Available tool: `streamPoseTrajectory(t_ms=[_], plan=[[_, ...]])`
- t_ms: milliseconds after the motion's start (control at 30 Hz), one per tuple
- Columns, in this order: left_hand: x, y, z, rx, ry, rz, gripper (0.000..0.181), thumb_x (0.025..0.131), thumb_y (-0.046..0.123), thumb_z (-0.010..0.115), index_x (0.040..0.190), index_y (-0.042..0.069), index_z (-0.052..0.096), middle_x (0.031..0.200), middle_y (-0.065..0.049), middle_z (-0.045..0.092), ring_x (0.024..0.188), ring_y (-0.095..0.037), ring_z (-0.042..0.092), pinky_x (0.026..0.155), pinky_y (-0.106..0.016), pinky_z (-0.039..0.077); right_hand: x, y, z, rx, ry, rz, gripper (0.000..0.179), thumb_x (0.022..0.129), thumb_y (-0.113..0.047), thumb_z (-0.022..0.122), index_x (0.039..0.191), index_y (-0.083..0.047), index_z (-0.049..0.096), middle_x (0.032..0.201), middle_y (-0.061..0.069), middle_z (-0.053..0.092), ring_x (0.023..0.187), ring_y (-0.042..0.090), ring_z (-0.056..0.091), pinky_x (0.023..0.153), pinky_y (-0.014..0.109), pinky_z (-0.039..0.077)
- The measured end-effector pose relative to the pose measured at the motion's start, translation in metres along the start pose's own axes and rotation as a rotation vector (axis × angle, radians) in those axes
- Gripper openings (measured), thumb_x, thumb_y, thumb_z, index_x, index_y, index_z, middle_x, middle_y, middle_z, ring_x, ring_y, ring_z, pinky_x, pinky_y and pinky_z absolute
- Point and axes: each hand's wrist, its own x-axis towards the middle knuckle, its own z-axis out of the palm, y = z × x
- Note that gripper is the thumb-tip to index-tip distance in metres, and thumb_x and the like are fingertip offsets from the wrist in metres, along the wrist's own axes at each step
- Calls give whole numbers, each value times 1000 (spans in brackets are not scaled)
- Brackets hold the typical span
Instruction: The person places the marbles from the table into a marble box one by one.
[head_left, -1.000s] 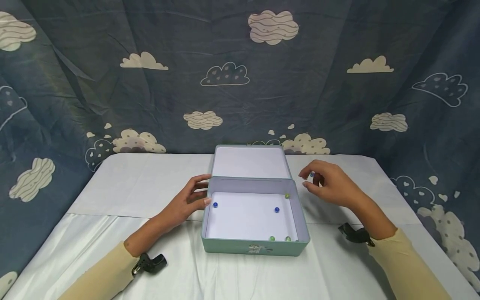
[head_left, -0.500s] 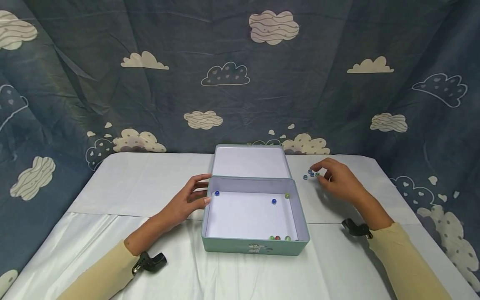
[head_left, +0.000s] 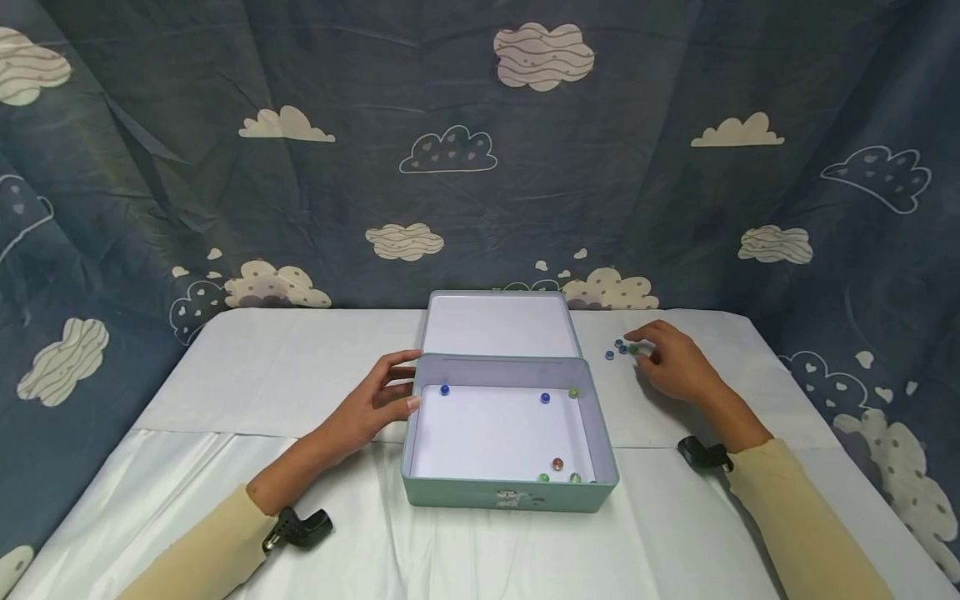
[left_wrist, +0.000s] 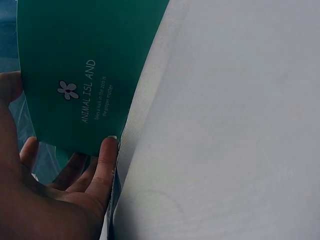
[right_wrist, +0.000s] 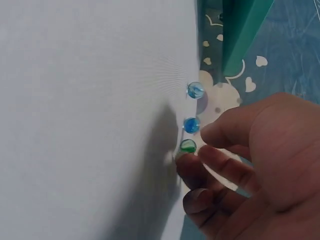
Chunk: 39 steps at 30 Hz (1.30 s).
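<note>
My left hand (head_left: 375, 400) rests its fingers against the left wall of a rectangular green tin box (head_left: 517, 495); the left wrist view shows fingertips on its printed green side (left_wrist: 85, 50). Inside lie several glass marbles, among them a left blue marble (head_left: 445, 390), another blue marble (head_left: 545, 398) and a red marble (head_left: 557, 464). Right of the box, my right hand (head_left: 675, 362) reaches down to a green marble (right_wrist: 188, 146), with thumb and index finger parted around it. Beside it sit a blue marble (right_wrist: 191, 125) and a light blue marble (right_wrist: 195, 90).
The tin's lid (head_left: 498, 323) stands open at the back. White cloth (head_left: 262, 367) covers the table, and a dark cloud-patterned curtain (head_left: 337, 192) hangs behind. Each wrist wears a black camera, such as the left camera (head_left: 303, 528).
My right hand has moved right and slightly back from the box side, uncovering the marbles on the cloth. A red marble has come into view in the box, and blue ones have rolled.
</note>
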Motion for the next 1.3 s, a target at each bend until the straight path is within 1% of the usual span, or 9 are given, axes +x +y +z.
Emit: streamPoseTrajectory(t_ms=[200,400,500,567,700,867,967,1133,1300], plan=[[-1,1,1,-3,0,-1,70,106,25,67,165,29,29,163,-16,38,149,-40,45,105,-53,54,-1,4,3,1,-18,31,38,99,-4,65,135,7,66,130,26,60,97,34,59,84,50,52],[0,0,0,4,-2,9,70,106,25,66,165,29,30,162,-17,39,149,-41,45,107,-55,52,-2,5,4,24,-23,65,36,98,-4,67,132,8,67,127,26,61,102,38,60,89,55,53],[1,0,0,6,-3,11,69,106,25,66,165,29,30,163,-18,38,149,-41,44,107,-56,52,-2,6,4,33,-29,76,32,98,-5,68,128,7,68,123,25,63,102,37,61,90,55,54],[1,0,0,6,-4,11,70,106,25,66,165,29,30,163,-19,37,150,-42,44,107,-57,52,-2,6,4,35,-34,81,27,98,-5,68,123,5,69,118,23,65,99,36,61,89,53,54],[0,1,0,3,-3,10,70,106,24,66,165,28,29,163,-20,37,149,-42,44,107,-56,52,-1,6,6,34,-39,85,19,98,-5,67,115,2,72,108,19,67,94,32,62,86,50,53],[0,0,0,2,-4,10,70,106,24,66,165,28,29,163,-20,37,149,-42,44,107,-55,52,-1,6,6,32,-43,78,17,97,-5,68,113,1,72,104,16,68,91,30,62,83,48,53],[0,0,0,3,-5,12,70,106,24,66,165,28,30,163,-19,38,149,-42,44,107,-55,52,-1,4,3,40,-47,72,17,95,-4,68,110,0,73,101,15,69,87,28,61,77,44,53],[0,0,0,9,-4,11,70,106,25,66,165,29,30,163,-17,38,149,-41,44,106,-55,52,-1,-7,-5,60,-51,54,17,92,-4,69,108,0,72,99,14,69,82,27,59,67,37,51],[1,-1,-1,5,1,3,70,106,25,67,165,29,30,162,-16,39,149,-41,45,106,-55,53,-3,-21,-13,68,-55,14,19,92,-5,71,110,0,73,102,13,70,81,25,59,64,35,49]])
